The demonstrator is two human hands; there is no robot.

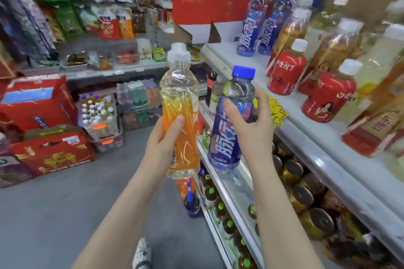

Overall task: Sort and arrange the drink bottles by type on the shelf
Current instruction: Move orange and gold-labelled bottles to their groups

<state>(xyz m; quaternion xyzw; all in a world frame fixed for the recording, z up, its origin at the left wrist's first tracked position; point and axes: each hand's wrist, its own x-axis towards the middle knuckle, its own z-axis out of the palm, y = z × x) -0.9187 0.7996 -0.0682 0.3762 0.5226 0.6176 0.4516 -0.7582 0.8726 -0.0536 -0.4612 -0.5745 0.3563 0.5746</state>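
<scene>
Two bottles are held in the air just off the shelf (pixel 223 57), side by side and slightly apart: one orange-labelled bottle (pixel 181 120) upright in the left hand (pixel 162 144), one blue bottle (pixel 231 129) tilted in the right hand (pixel 251 131). Each grip is wrapped round its bottle's middle, thumb in front. Four blue-capped bottles (pixel 251 22) stand at the top shelf's far end, with two short red-labelled bottles (pixel 286 72) nearer.

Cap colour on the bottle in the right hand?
Blue screw cap on the blue-labelled clear plastic bottle; head view.
</scene>
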